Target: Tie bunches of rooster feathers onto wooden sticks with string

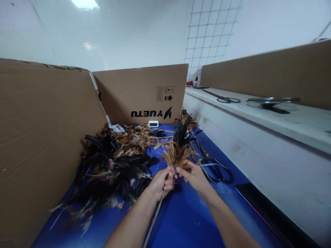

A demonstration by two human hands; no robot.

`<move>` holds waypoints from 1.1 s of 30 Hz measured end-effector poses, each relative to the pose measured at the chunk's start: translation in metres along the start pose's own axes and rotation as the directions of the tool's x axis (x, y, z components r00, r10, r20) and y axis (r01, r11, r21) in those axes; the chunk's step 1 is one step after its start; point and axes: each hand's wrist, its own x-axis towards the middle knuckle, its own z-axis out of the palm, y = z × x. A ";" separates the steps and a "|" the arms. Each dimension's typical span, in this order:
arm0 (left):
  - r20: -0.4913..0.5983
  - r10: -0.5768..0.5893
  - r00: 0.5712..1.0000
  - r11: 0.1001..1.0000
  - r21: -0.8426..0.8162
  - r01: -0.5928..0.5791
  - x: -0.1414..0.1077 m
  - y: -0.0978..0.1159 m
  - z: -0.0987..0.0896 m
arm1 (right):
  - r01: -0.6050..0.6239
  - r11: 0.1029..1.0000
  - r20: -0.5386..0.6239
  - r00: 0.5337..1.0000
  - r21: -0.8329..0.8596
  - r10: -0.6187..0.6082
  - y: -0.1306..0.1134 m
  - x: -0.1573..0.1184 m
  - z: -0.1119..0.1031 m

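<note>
My left hand [162, 184] is closed around a thin stick [152, 224] just below its feathered top, a feather duster in the making of brown and black plumes. Brown feathers [172, 153] fan out from the stick's upper end, with black feathers [182, 131] rising beyond them. A red tie [171, 168] circles the feather bases. At the right of that tie, my right hand [192, 174] pinches at the base of the feathers; what lies between its fingertips is too small to make out.
Loose black feathers [113, 172] and brown feathers [137, 136] cover the left and back of the blue table [191, 220]. Scissors [217, 168] and a black phone-like slab [269, 210] lie right. Cardboard [144, 93] walls the back and left. A white ledge [284, 120] holds more scissors [227, 100].
</note>
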 end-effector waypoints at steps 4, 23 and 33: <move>-0.006 -0.011 1.000 1.000 -0.004 0.010 0.000 0.000 0.001 | -0.058 0.991 0.025 0.998 0.121 0.056 -0.002 -0.001 -0.001; 0.003 -0.037 0.999 0.999 0.030 0.037 -0.001 0.001 0.000 | -0.149 0.964 0.038 0.989 0.222 0.144 0.005 0.000 -0.001; 0.023 -0.024 0.999 0.999 0.023 0.023 -0.001 0.002 0.000 | -0.085 0.996 0.007 0.996 0.008 0.084 0.014 0.002 0.001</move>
